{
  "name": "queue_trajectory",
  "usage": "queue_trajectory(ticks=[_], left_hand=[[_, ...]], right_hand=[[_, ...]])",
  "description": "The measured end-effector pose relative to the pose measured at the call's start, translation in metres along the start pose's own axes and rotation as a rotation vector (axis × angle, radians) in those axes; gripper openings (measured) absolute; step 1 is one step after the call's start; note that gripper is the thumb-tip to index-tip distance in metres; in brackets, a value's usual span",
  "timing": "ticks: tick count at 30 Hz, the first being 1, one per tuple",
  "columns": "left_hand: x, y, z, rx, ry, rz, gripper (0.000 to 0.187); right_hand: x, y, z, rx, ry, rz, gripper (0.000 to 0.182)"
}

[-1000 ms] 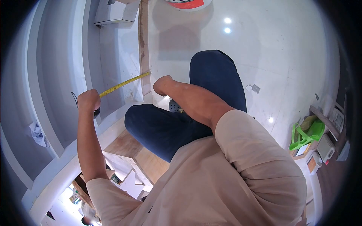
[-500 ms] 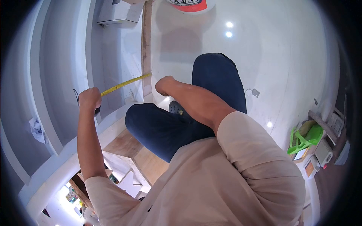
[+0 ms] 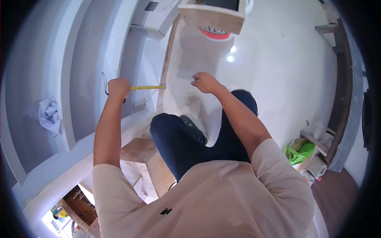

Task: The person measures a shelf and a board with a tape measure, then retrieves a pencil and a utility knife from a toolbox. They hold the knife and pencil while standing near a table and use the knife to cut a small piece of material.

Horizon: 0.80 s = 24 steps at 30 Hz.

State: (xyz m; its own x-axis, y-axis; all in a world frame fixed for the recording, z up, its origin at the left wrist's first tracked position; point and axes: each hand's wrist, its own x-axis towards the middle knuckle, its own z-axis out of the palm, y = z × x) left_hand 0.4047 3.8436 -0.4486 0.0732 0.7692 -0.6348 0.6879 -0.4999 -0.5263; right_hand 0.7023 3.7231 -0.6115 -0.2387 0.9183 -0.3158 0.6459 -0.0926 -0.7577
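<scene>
Left hand (image 3: 118,88) is clamped on the measuring tape (image 3: 147,87), best held straight, pointing toward the right hand (image 3: 205,82), whose fingers are parted.

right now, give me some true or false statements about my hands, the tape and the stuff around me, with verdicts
1. The left hand holds the yellow measuring tape. True.
2. The right hand is apart from the yellow measuring tape. True.
3. The yellow measuring tape is fully wound in. False: it stretches out to the wooden strip.
4. The green bag lies off to your right. True.
5. The crumpled white item is beside the green bag. False: the crumpled white item is on the far left.
</scene>
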Motion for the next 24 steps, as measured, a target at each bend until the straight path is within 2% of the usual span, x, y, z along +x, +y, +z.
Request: queue_trajectory(ticks=[1,5,7,9,10,12,13,14,15,16,17,18,19,20,21,22,23,24], left_hand=[[0.007,-0.006,-0.001,-0.012,0.024,-0.008,0.019],[0.028,-0.026,-0.003,-0.089,-0.091,0.077,0.019],[0.039,-0.029,0.005,-0.153,-0.145,0.126,0.020],[0.070,-0.020,0.049,-0.198,-0.133,0.362,0.021],[0.068,-0.013,0.049,-0.250,-0.138,0.426,0.022],[0.044,0.002,0.037,-0.387,-0.163,0.499,0.025],[0.048,0.011,0.052,-0.236,-0.093,0.813,0.028],[-0.016,0.009,0.001,-0.546,-0.190,0.650,0.030],[-0.042,0.013,-0.002,-0.715,-0.222,0.649,0.030],[-0.095,0.009,-0.039,-0.814,-0.264,0.646,0.027],[-0.087,0.019,-0.006,-0.897,-0.298,0.927,0.028],[-0.133,0.016,-0.027,-0.960,-0.278,0.942,0.031],[-0.174,0.013,-0.044,-1.196,-0.561,0.856,0.032],[-0.198,0.017,-0.038,-1.211,-0.424,0.980,0.026],[-0.212,0.026,-0.018,-1.130,-0.188,1.211,0.028],[-0.251,0.018,-0.036,-1.294,-0.085,1.306,0.028],[-0.304,0.000,-0.080,-1.573,-0.560,0.845,0.027],[-0.332,-0.018,-0.102,-1.411,-0.321,1.071,0.031]], right_hand=[[-0.010,-0.001,-0.012,-0.015,-0.016,-0.001,0.038],[-0.059,0.001,-0.051,0.172,0.086,0.225,0.042],[-0.090,0.001,-0.060,0.243,0.212,0.312,0.042],[-0.118,-0.006,-0.066,0.342,0.301,0.423,0.040],[-0.132,-0.012,-0.068,0.416,0.324,0.490,0.038],[-0.159,-0.042,-0.077,0.403,0.232,0.514,0.037],[-0.170,-0.054,-0.075,0.441,0.166,0.512,0.036],[-0.179,-0.069,-0.070,0.521,0.089,0.515,0.024],[-0.188,-0.084,-0.067,0.570,0.021,0.502,0.024],[-0.199,-0.102,-0.064,0.616,-0.062,0.476,0.025],[-0.214,-0.122,-0.063,0.657,-0.148,0.431,0.026],[-0.230,-0.143,-0.064,0.677,-0.241,0.359,0.028],[-0.245,-0.166,-0.069,0.658,-0.317,0.281,0.030],[-0.262,-0.192,-0.086,0.074,-0.184,-0.359,0.030],[-0.274,-0.232,-0.102,0.339,-0.206,-0.128,0.021],[-0.287,-0.273,-0.118,0.679,-0.160,0.115,0.018],[-0.300,-0.315,-0.133,0.974,-0.043,0.328,0.025],[-0.305,-0.350,-0.154,0.981,0.050,0.310,0.026]])
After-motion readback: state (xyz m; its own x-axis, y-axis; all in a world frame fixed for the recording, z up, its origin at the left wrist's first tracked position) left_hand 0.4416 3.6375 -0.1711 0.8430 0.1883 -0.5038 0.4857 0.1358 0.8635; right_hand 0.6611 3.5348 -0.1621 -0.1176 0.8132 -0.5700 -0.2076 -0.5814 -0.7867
